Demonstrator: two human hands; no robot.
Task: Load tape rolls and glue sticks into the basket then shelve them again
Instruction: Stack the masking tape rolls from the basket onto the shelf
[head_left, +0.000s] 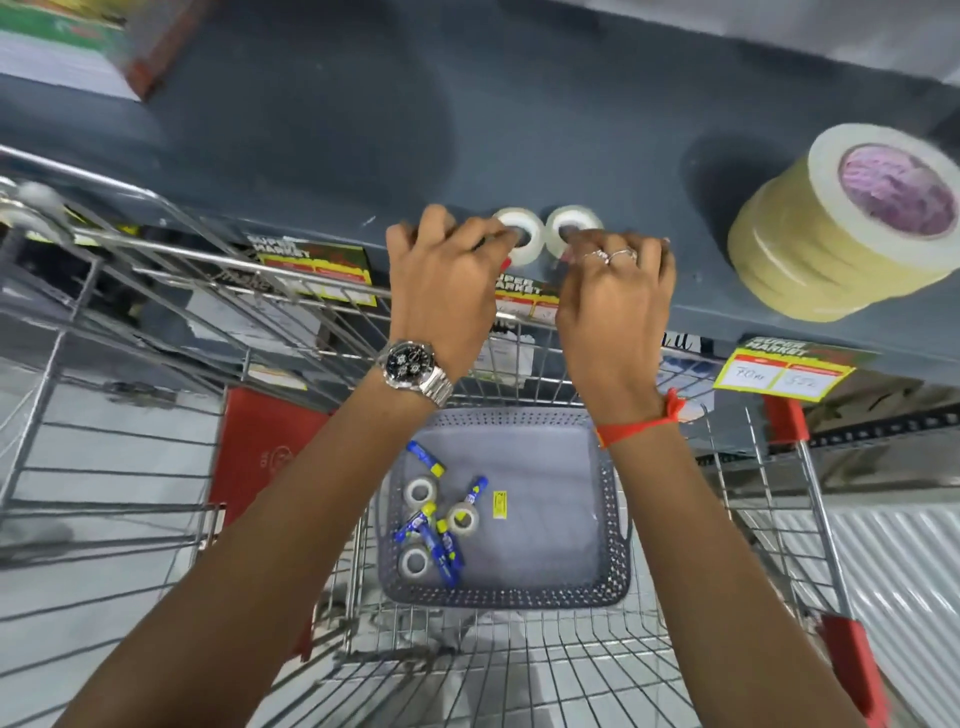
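At the far left, a wire trolley (130, 322) is seen, and a second trolley (519, 670) with red corner guards stands below the arms. A grey plastic basket (613, 499) is set inside the second trolley. In the left part of the basket, three small tape rolls (420, 492) and several blue-and-yellow glue sticks (427, 457) are scattered, some of them touching or overlapping.

Above, a dark grey shelf (322, 119) is stretched across the view, with yellow price labels (317, 270) fixed along its front edge. The left hand (441, 275), with a metal watch (413, 366) worn on the wrist, is raised to the shelf edge. Its fingers are curled, and a clear tape roll (527, 239) is gripped at the fingertips, one fingertip being hooked in the roll's centre hole. Just beside it, touching or nearly so, a second clear tape roll (574, 221) is held in the grip of the right hand (608, 296), whose fingers are curled over its lower edge. Rings are worn on that hand, and a red thread (639, 428) is tied round the wrist. Both rolls are held on edge at the shelf front.

Further right, well apart from the hands, a stack of large yellowish tape rolls (810, 244) is placed on the shelf.
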